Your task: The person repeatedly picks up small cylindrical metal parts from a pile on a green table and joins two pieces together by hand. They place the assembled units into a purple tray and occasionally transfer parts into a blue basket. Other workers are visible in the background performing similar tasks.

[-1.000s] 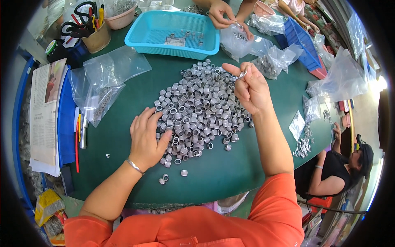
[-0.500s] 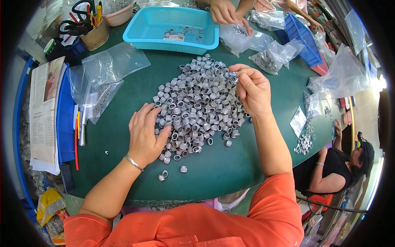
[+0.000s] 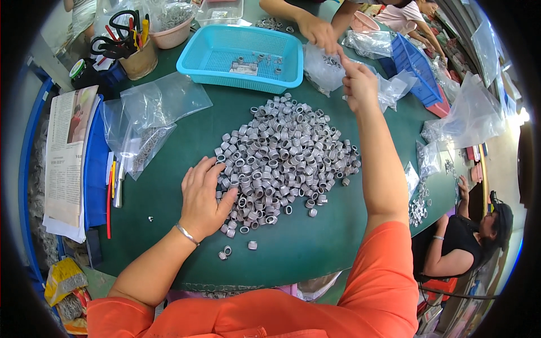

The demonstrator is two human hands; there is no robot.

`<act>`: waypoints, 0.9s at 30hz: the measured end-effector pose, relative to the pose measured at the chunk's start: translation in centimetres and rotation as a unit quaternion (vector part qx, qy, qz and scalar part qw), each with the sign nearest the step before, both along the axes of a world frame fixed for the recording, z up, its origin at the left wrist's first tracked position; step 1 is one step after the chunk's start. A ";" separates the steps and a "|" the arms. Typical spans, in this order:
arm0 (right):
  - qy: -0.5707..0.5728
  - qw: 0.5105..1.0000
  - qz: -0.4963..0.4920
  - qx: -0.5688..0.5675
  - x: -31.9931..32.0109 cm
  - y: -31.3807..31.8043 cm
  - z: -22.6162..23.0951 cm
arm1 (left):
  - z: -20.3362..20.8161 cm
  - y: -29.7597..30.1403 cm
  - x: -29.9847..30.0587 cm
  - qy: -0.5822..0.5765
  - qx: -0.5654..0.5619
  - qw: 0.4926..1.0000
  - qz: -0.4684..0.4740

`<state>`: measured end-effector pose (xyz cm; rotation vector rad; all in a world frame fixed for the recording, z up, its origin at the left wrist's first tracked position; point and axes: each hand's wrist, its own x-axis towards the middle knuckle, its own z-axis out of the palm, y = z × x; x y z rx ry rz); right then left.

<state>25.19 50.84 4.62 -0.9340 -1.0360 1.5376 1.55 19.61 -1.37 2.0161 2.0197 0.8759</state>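
Note:
A large heap of grey metal rings [image 3: 282, 152], short and tube-like, lies in the middle of the green table. My left hand [image 3: 204, 194] rests at the heap's left edge, fingers spread and touching the outer rings. My right hand [image 3: 360, 84] is stretched out beyond the heap's far right side, fingers curled and the index finger pointing forward. Its tip meets a co-worker's hand [image 3: 320, 32] over a clear plastic bag [image 3: 322, 70] with small metal parts inside. What my right fingers hold, if anything, is hidden.
A blue plastic basket [image 3: 242, 81] with a few rings stands behind the heap. Clear bags [image 3: 194, 96] lie at the left, by a blue bin [image 3: 97, 163] with newspaper [image 3: 67, 158]. A tool pot [image 3: 141, 59] stands far left. A person in black [image 3: 451, 242] sits at right.
My right hand has moved from above the heap's right edge, away from me, to the co-worker's hand and the bag. My left hand stays at the heap.

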 end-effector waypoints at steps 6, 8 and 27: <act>-0.581 0.634 -0.057 0.507 0.2 1.3 -4.4 | 0.0 0.1 -0.1 -0.003 -0.001 1.000 0.000; -0.672 0.572 -0.033 0.469 -0.2 -1.9 -5.3 | -0.2 0.1 -0.2 -0.017 0.005 1.000 0.004; -0.380 0.906 -0.038 0.182 -0.3 6.9 -4.6 | 0.1 0.0 -0.1 0.001 0.003 1.000 -0.004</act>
